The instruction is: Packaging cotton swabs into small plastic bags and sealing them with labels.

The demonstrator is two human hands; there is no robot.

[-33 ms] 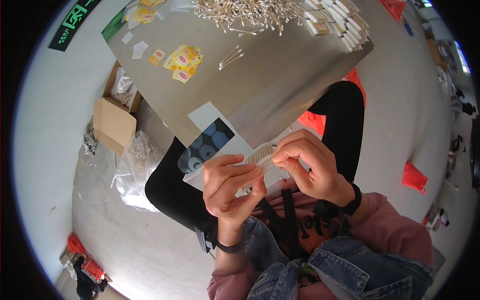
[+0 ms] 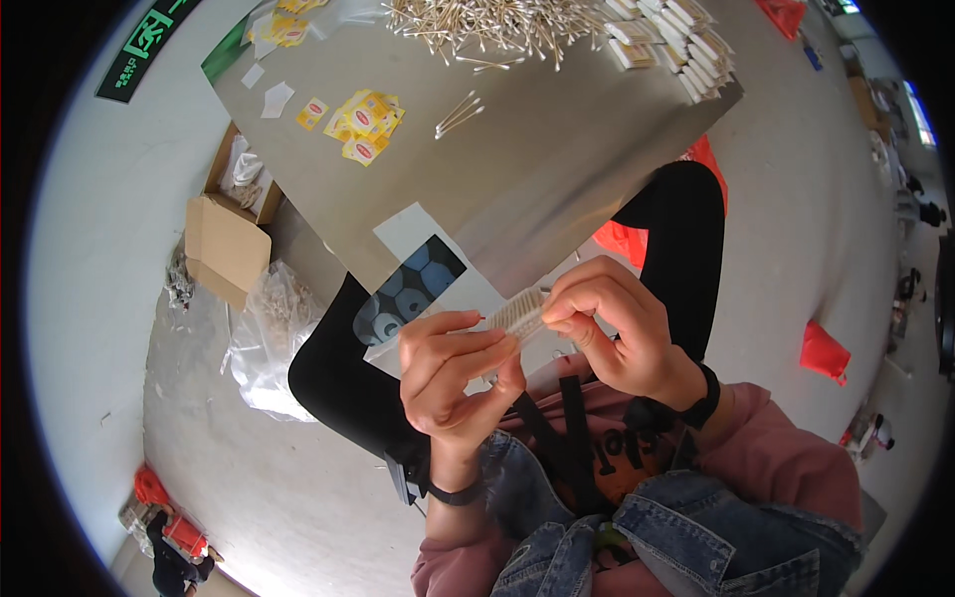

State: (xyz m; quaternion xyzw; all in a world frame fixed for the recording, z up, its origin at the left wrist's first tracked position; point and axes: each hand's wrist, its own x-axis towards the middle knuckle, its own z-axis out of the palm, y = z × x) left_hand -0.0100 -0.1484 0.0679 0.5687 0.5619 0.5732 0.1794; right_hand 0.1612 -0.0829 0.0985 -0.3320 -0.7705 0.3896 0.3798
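Between my hands, above my lap, is a small clear pack of cotton swabs (image 2: 519,310), held tilted. My left hand (image 2: 453,383) pinches its left end between thumb and fingers. At the opposite end, the thumb and curled forefinger of my right hand (image 2: 619,333) grip the clear edge of the wrapping. Beyond them on the table lie a big heap of loose cotton swabs (image 2: 487,25) and, nearer, a few separate swabs (image 2: 459,114). Filled packs (image 2: 686,50) are stacked to the right of the heap.
Yellow and white labels (image 2: 368,121) lie on the metal table (image 2: 557,149), left of the loose swabs. A white sheet with a dark patterned piece (image 2: 410,289) hangs over the near edge. Left of the table are an open carton (image 2: 227,239) and a clear plastic bag (image 2: 274,338).
My left hand has shifted very slightly left, and the pack shows a little more between my fingers. My right hand keeps its place and grip.
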